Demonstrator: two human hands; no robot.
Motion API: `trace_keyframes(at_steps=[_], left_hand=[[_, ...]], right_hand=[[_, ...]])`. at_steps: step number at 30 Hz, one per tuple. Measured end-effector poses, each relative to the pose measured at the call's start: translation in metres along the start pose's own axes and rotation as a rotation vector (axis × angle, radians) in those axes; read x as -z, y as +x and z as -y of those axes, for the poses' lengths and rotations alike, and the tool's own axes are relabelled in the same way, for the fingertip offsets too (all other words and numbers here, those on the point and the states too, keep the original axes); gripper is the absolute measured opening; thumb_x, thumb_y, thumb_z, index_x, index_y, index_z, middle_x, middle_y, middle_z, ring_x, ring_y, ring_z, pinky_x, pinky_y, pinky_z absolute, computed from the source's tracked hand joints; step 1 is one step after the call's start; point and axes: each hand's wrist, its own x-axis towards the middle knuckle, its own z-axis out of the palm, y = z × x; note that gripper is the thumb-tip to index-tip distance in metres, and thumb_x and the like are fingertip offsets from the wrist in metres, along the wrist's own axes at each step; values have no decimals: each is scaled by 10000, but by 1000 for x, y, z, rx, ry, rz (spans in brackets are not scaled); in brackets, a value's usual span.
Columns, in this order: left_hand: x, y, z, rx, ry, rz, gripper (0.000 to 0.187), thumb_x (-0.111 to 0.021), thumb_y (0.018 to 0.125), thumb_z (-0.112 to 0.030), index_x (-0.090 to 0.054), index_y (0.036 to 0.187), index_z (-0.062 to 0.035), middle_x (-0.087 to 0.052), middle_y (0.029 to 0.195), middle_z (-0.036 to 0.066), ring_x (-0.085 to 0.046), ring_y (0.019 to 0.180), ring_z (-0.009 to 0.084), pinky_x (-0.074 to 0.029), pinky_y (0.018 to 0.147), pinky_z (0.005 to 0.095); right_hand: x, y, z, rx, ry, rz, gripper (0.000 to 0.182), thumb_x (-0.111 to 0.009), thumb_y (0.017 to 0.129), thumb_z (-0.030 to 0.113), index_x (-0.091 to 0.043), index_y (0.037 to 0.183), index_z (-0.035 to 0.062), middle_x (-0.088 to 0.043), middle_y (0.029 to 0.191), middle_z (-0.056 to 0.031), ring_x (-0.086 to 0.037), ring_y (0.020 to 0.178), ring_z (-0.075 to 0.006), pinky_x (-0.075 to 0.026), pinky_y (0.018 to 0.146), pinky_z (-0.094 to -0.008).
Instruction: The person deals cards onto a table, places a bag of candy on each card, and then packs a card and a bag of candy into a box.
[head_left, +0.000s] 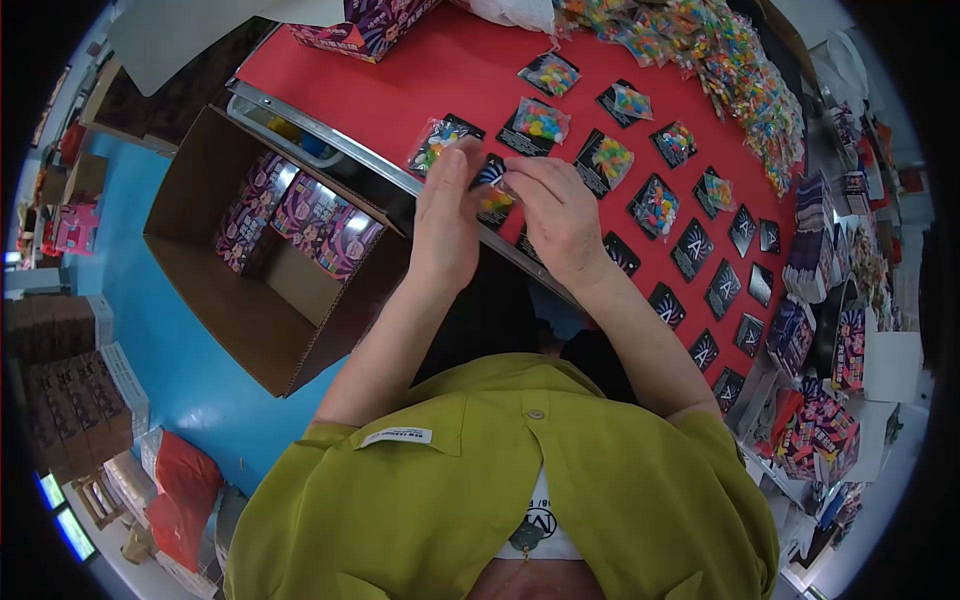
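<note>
My left hand (pixel 447 215) is raised at the near edge of the red table, its fingers close together around a small clear bag. Beside it, my right hand (pixel 555 210) pinches a black card (pixel 489 173) between thumb and fingers. Colored candies show under the card. Just beyond my hands, a candy bag (pixel 433 143) lies on a black card. More black cards, some with a candy bag (pixel 541 122) on top and some bare like this card (pixel 692 249), lie in rows on the red table (pixel 380 95).
An open cardboard box (pixel 250 330) with printed boxes (pixel 318 225) inside stands left of the table. A large pile of candy bags (pixel 735 85) covers the far right. Stacked cards (pixel 812 235) and printed packages (pixel 815 430) line the right side.
</note>
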Motion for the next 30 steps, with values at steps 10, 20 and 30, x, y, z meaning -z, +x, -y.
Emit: trace_keyframes(at_steps=[10, 20, 30], left_hand=[[21, -2, 0, -451, 938, 173, 364, -676, 708, -54, -552, 1040, 27, -572, 1029, 142, -556, 989, 253, -432, 878, 329], [8, 7, 41, -510, 1436, 268, 371, -755, 633, -94, -564, 931, 19, -569, 919, 145, -542, 872, 306, -442, 765, 395], [11, 10, 6, 23, 465, 70, 230, -690, 704, 70, -508, 796, -36, -566, 734, 23, -553, 646, 85, -463, 558, 212]], right_hand=[[-2, -12, -32, -153, -6, 14, 279, -581, 759, -53, -603, 1027, 21, -601, 1010, -132, -570, 934, -312, -472, 796, -362], [8, -30, -45, -518, 73, 394, 292, -630, 789, 102, -586, 1073, 50, -556, 949, -97, -514, 985, -268, -394, 867, -399], [-7, -13, -29, -770, 649, 110, 94, -599, 868, 70, -594, 912, -12, -596, 812, -40, -538, 783, -64, -451, 700, -235]])
